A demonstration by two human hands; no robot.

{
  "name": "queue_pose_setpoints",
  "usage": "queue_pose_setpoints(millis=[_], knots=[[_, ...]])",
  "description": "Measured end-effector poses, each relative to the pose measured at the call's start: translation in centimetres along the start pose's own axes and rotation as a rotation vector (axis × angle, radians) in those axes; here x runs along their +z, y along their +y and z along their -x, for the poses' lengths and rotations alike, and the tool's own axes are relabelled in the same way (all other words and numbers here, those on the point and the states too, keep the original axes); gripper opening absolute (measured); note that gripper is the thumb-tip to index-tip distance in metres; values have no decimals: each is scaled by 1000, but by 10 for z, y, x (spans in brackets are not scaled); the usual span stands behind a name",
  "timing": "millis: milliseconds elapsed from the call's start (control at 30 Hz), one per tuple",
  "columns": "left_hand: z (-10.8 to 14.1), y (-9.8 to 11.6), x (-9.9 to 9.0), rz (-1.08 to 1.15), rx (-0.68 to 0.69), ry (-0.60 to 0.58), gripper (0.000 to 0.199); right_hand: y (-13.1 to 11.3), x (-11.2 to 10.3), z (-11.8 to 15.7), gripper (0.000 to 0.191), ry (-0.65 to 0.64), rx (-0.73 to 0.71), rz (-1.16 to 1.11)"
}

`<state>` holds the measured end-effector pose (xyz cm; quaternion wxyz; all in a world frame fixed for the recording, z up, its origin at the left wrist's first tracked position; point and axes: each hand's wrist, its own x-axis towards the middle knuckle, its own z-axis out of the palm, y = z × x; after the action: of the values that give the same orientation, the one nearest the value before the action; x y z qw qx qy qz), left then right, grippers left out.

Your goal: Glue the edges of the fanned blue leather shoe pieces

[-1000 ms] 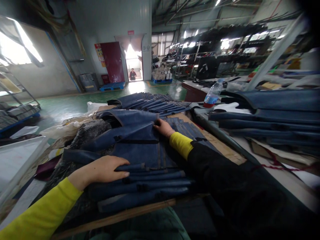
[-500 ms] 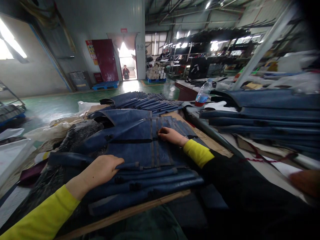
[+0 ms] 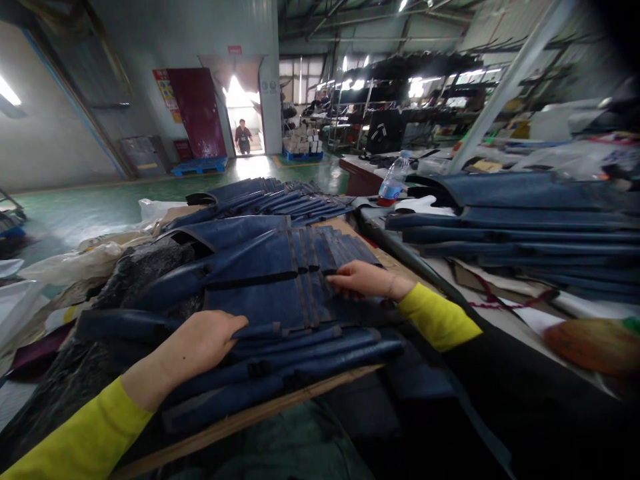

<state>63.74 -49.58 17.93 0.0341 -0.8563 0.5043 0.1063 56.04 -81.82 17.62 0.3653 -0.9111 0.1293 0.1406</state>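
Folded blue fabric pieces (image 3: pixel 255 263) with dark edges and a dark band across lie overlapped in front of me, their material leather-like or coated. At the near left, my left hand (image 3: pixel 207 340) is closed over the edge of one blue piece, fingertips hidden beneath the hand. My right hand (image 3: pixel 365 277) is closed in a pinch over the right part of the pieces, beside the dark seam strips (image 3: pixel 307 283). What lies between its fingertips is too small to make out. More rolled blue pieces (image 3: pixel 300 363) are stacked below the hands.
Another blue stack (image 3: pixel 280 200) lies behind, and one more (image 3: pixel 540 213) is on the right-hand table. A plastic bottle (image 3: pixel 393 180) stands near it. A wooden board edge (image 3: pixel 260 420) runs along the front. Crumpled plastic (image 3: pixel 80 260) lies left. A person (image 3: pixel 243 137) is at the doorway.
My right hand has moved to the right, off the seam strips. My left hand keeps its place on the blue piece. The view has turned slightly right, and the person in the doorway appears larger.
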Motion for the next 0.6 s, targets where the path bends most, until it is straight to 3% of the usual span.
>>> queue_pose_setpoints(millis=[67, 200, 433, 600], knots=[[1, 0, 1, 4, 0, -4, 24, 2, 14, 11, 39, -51, -8, 113], [2, -1, 3, -6, -7, -3, 27, 6, 32, 15, 39, 25, -66, 153], [0, 0, 2, -1, -24, -14, 27, 9, 34, 14, 27, 113, -100, 168], [-3, 12, -10, -60, -27, -9, 27, 11, 33, 17, 15, 74, -17, -57]])
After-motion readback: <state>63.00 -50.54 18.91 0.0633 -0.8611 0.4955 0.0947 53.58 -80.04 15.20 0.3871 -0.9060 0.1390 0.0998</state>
